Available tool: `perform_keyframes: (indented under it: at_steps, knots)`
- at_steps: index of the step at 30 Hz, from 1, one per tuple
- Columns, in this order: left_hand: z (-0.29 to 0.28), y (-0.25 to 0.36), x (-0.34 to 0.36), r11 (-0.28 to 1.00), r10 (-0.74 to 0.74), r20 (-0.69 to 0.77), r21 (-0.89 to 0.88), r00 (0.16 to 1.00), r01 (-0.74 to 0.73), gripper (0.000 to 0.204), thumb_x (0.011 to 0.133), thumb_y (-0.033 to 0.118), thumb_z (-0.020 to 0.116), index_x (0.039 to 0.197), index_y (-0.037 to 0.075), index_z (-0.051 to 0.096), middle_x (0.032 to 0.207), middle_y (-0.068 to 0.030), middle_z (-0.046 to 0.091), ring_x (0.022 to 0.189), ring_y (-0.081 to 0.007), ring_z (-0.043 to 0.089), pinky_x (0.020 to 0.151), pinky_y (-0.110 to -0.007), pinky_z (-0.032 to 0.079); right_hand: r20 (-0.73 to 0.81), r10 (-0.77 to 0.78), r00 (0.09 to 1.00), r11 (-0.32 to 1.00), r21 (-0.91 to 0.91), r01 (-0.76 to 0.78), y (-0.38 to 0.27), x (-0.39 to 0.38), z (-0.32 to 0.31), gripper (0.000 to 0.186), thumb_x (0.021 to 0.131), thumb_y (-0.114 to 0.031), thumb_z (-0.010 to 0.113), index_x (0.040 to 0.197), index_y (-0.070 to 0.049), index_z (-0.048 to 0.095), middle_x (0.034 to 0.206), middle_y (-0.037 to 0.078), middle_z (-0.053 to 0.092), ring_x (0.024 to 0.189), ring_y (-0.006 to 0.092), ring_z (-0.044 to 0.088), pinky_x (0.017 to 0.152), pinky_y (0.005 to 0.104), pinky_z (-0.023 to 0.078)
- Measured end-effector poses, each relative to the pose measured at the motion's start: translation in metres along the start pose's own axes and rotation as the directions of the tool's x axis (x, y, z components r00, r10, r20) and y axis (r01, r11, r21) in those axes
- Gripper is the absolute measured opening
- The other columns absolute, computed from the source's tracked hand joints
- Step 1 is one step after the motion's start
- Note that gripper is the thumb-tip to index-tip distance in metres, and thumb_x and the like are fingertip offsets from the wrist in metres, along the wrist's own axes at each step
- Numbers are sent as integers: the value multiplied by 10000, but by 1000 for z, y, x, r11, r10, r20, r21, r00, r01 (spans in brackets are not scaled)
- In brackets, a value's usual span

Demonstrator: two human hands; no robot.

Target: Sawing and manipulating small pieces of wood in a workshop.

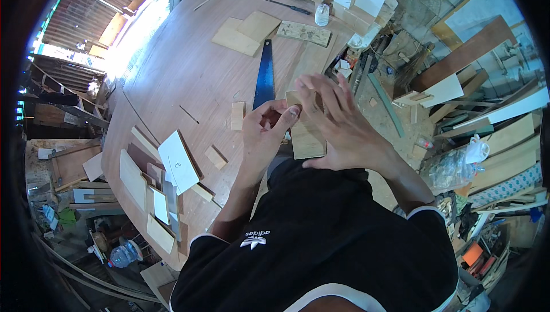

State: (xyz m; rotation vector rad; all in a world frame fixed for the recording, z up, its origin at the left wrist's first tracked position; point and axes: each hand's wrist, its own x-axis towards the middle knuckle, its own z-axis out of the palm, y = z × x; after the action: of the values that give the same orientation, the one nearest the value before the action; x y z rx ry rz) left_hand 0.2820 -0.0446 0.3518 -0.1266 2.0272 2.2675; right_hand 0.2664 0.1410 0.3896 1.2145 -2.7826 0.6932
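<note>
Close to my body, a small rectangular wooden board (307, 137) is held up near the table's edge. My left hand (266, 126) grips its upper left side, thumb on the face and fingers curled. Over the board's right side is my right hand (338, 117), fingers stretched and spread, its thumb near the lower corner; whether it touches the wood I cannot tell. Just beyond my left hand lies a blue saw blade (264, 77), its near end hidden behind that hand. A small wood block (238, 116) lies left of the blade, and another block (216, 157) lies nearer me.
White and wooden panels (179, 162) are piled on the table's left side. Farther back lie thin wooden sheets (243, 32), a grey-stained board (303, 33), a long thin tool (286, 6) and a clear jar (322, 15). Planks (464, 54) and plastic bags (452, 169) crowd the right.
</note>
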Motion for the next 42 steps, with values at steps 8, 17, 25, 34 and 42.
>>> perform_keyframes:
  at_steps: [8,17,25,34,42]
  knots:
    - [-2,2,-8,653,683,157,306,713,-693,392,713,77,806,1012,-72,603,950,-157,651,781,-194,649,673,-268,519,-203,256,945,426,901,78,19,-19,28,669,826,-228,733,1368,12,421,1357,177,468,1282,281,455,1058,390,344]
    - [7,-1,-3,349,836,326,304,441,-886,370,734,167,791,1031,7,641,1009,-103,672,910,-279,664,790,-390,522,-343,228,911,549,818,171,17,-24,33,472,723,-40,738,1169,-40,585,1308,147,526,1237,251,502,1030,360,381]
    - [8,-5,-5,371,834,318,283,451,-885,300,766,140,758,1028,36,656,1022,-93,670,974,-285,650,838,-425,511,-413,242,878,618,763,189,15,-26,36,491,661,-53,828,1090,-71,589,1277,177,553,1214,295,519,1013,401,413]
    - [8,-9,-9,379,848,273,285,454,-880,270,756,70,745,1008,41,655,1021,-92,672,985,-295,651,824,-424,508,-459,227,859,649,729,217,11,-25,39,483,640,-31,804,1089,-95,637,1266,116,575,1266,269,474,1041,389,372]
    - [0,-7,-11,434,825,246,301,509,-849,216,825,130,702,1007,24,648,1009,-102,675,953,-287,651,826,-407,475,-440,329,836,671,732,121,2,-23,45,440,646,-43,793,1063,-86,657,1122,83,641,1124,245,557,970,382,407]
